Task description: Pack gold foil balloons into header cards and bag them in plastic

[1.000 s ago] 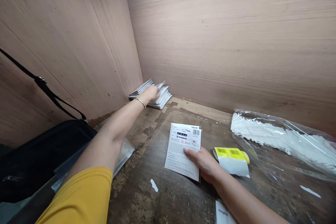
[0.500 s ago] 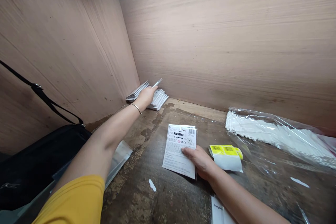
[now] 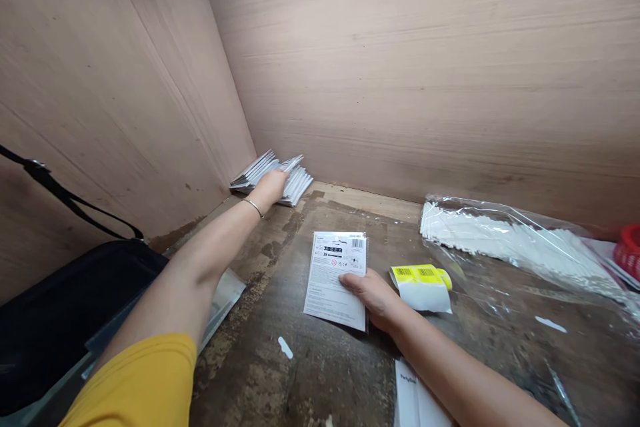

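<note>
Right now the left hand [image 3: 273, 188] lies over a stack of white printed packets [image 3: 295, 185] in the far corner, its fingers close together on top; whether it grips any of them cannot be told. A thin bangle [image 3: 253, 207] circles that wrist, and a yellow sleeve [image 3: 135, 380] shows near the bottom of the view. The right hand [image 3: 373, 299] sits flat on the lower edge of a barcoded printed card [image 3: 333, 280], which lies alone on the worn wooden board [image 3: 300, 373]; its thumb is hidden. Just beside that hand is a curled yellow barcode label [image 3: 420, 277]. So far, one card lies apart, while many packets remain in the corner and a clear plastic bag [image 3: 500, 240] holds a long row of white strips [image 3: 475, 233]. A black bag [image 3: 65, 307] rests to the left, below plywood walls [image 3: 400, 80], and a red basket [image 3: 630, 250] edges in at the right.
</note>
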`<move>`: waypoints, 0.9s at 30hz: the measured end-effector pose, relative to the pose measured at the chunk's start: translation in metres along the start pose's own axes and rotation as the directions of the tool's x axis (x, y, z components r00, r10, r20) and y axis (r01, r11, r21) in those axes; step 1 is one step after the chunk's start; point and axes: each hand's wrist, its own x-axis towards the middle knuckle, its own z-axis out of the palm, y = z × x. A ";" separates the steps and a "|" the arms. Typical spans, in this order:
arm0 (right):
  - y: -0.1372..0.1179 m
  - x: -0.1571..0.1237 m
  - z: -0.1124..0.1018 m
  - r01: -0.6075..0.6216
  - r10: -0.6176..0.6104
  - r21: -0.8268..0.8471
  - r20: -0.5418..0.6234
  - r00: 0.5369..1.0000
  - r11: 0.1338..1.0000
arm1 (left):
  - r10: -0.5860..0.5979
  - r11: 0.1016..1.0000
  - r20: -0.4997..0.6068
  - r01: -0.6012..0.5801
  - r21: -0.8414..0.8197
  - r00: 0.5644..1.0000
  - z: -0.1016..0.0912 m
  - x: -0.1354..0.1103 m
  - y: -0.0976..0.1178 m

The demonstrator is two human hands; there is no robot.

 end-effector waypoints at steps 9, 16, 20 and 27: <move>0.000 0.002 0.001 -0.042 0.051 0.102 -0.096 0.994 0.994 | 0.093 0.989 -0.376 -0.129 -0.072 0.922 -0.078 -0.069 0.053; -0.011 0.000 0.016 -0.058 0.062 0.171 -0.019 0.998 0.984 | 0.521 0.848 -0.187 -0.530 0.005 0.833 -0.039 -0.213 0.138; -0.016 -0.007 0.026 -0.053 0.052 0.170 0.016 0.999 0.984 | 0.509 0.857 -0.201 -0.515 0.025 0.837 -0.030 -0.221 0.144; -0.017 -0.015 0.031 0.025 -0.023 0.170 -0.014 1.000 0.985 | 0.500 0.861 -0.318 -0.501 0.086 0.805 -0.041 -0.221 0.152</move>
